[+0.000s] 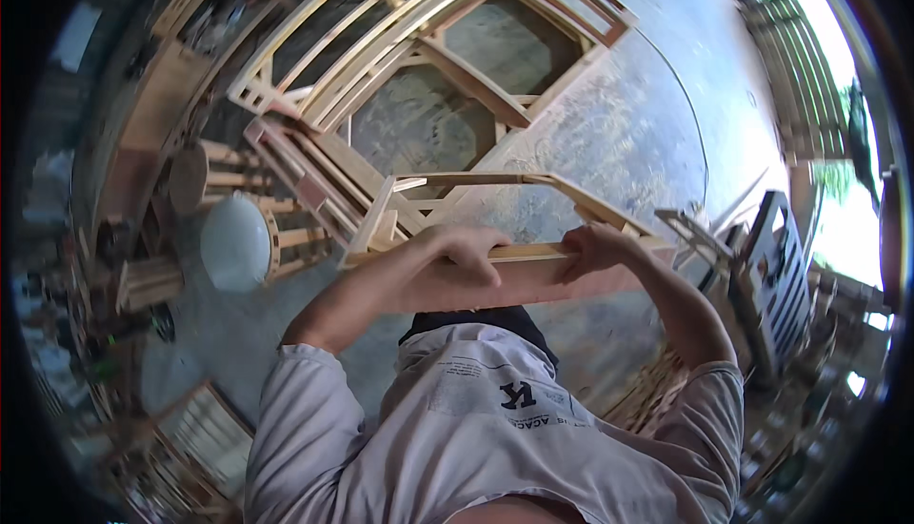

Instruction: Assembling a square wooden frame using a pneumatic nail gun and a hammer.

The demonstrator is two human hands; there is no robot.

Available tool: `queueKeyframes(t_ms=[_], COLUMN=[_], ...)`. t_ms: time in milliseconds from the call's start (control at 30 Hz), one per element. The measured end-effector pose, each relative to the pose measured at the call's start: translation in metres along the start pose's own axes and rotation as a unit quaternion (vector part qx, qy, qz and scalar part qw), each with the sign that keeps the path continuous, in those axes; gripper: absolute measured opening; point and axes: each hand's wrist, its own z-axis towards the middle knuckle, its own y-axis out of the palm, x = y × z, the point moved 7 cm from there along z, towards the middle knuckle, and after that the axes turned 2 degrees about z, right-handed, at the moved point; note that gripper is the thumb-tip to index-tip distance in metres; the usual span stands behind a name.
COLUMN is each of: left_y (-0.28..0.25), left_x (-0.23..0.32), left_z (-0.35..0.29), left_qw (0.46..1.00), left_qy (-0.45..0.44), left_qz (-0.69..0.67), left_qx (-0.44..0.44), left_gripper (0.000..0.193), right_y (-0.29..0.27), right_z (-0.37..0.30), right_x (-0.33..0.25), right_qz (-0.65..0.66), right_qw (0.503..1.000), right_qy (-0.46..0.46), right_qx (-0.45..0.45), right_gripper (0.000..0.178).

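Across my front, at waist height, is a wooden frame point(533, 281) with a flat board on its near side and slanted rails rising behind. My left hand point(466, 250) is closed over the top edge of the board, left of its middle, with the thumb on the near face. Farther right, my right hand point(598, 246) grips the same edge; its far fingers are partly hidden behind the board. Just beyond lies a larger wooden frame point(476, 81) of rails and crosspieces on the floor, its openings showing concrete.
At left stand a stool with a rounded white top point(235, 241) and other wooden stools point(195, 177). A dark slatted panel point(776, 276) leans at right among wood pieces. A thin cable point(690, 105) crosses the dusty concrete floor point(647, 115). Slatted wood point(186, 438) sits at lower left.
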Motion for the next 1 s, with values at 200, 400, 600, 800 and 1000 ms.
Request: queueKeyframes(t_ms=[200, 400, 600, 800, 1000], left_y=[-0.05, -0.11, -0.159, -0.232, -0.235], left_x=[-0.086, -0.101, -0.168, -0.256, -0.348], left_z=[-0.038, -0.078, -0.078, -0.041, 0.007], left_qw=[0.997, 0.988, 0.953, 0.9, 0.891], left_qy=[0.033, 0.014, -0.035, -0.112, -0.156], left_qz=[-0.037, -0.098, -0.065, -0.047, -0.073], left_qx=[0.051, 0.117, 0.295, 0.419, 0.42], left_gripper=[0.076, 0.075, 0.076, 0.068, 0.062], right_y=[-0.04, -0.107, -0.145, -0.153, -0.106], right_z=[0.099, 0.187, 0.291, 0.431, 0.528], right_x=[-0.034, -0.065, -0.073, -0.007, 0.038], right_qz=[0.01, -0.07, -0.183, -0.213, -0.213], right_qw=[0.995, 0.981, 0.962, 0.955, 0.958], right_qy=[-0.064, -0.083, -0.149, -0.204, -0.17], right_qx=[-0.075, -0.162, -0.14, -0.042, -0.093], right_gripper=[0.056, 0.061, 0.061, 0.069, 0.071])
